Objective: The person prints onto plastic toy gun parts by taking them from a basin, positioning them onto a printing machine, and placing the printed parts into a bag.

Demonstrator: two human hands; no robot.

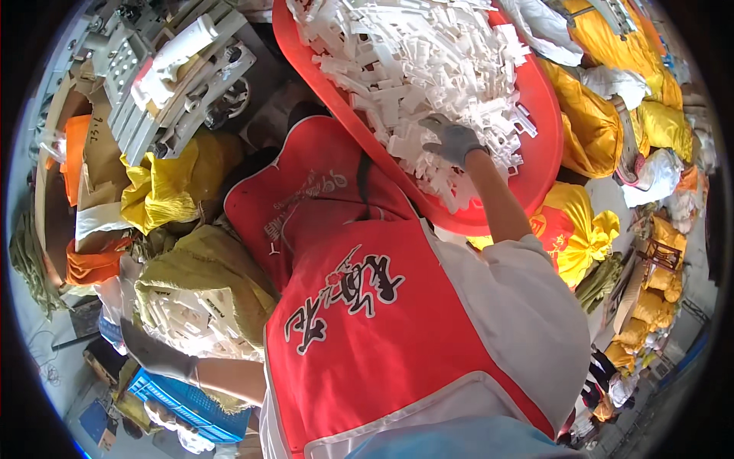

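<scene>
Single head-worn fisheye view being aimed steeply downward, red vest [367,306] being seen very close, red tray [535,153] of white parts near, edges being bent toward the rim

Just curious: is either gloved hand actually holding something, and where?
Cannot tell: right hand rests fingers-down on the white parts; left hand reaches beside the sack.

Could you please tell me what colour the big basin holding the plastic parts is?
The basin is red, seen in the head view.
</scene>
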